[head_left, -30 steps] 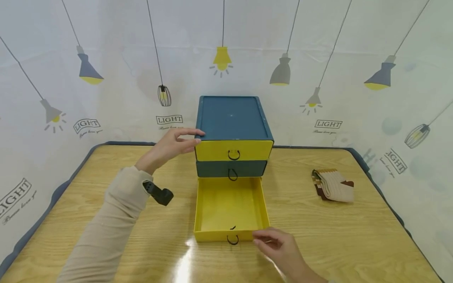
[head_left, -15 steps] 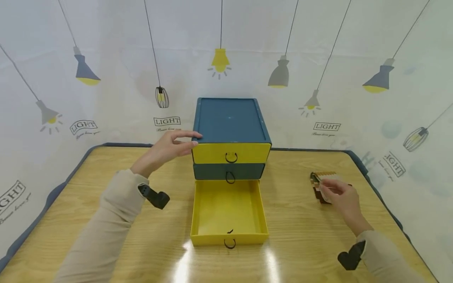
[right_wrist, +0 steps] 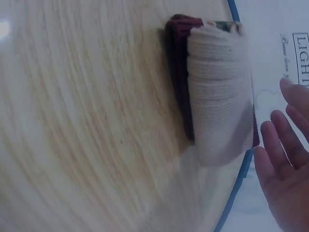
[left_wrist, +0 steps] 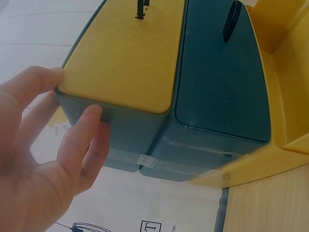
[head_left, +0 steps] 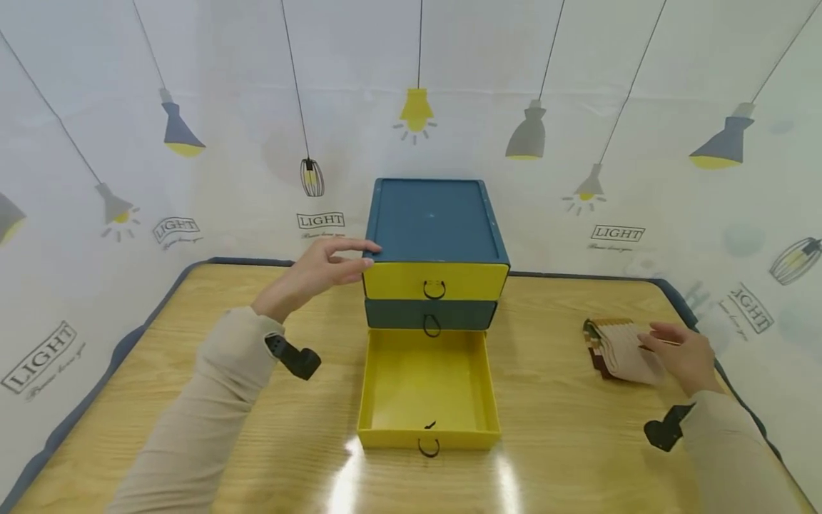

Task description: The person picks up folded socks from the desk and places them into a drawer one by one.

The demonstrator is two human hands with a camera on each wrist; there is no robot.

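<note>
A blue drawer cabinet stands at the back middle of the table. Its yellow top drawer and blue middle drawer are closed. The yellow bottom drawer is pulled out, and nothing shows inside it. My left hand rests with straight fingers against the cabinet's upper left corner, thumb on the edge. A folded beige and brown cloth lies at the right. My right hand hovers at its right side, fingers straight, beside the cloth.
The wooden table has a blue rim, and white backdrop walls printed with lamps stand close on three sides. The cloth lies near the right edge. The open drawer reaches toward the front of the table.
My right hand left the front of the open bottom drawer and moved right to the folded cloth. The left hand stayed on the cabinet corner.
</note>
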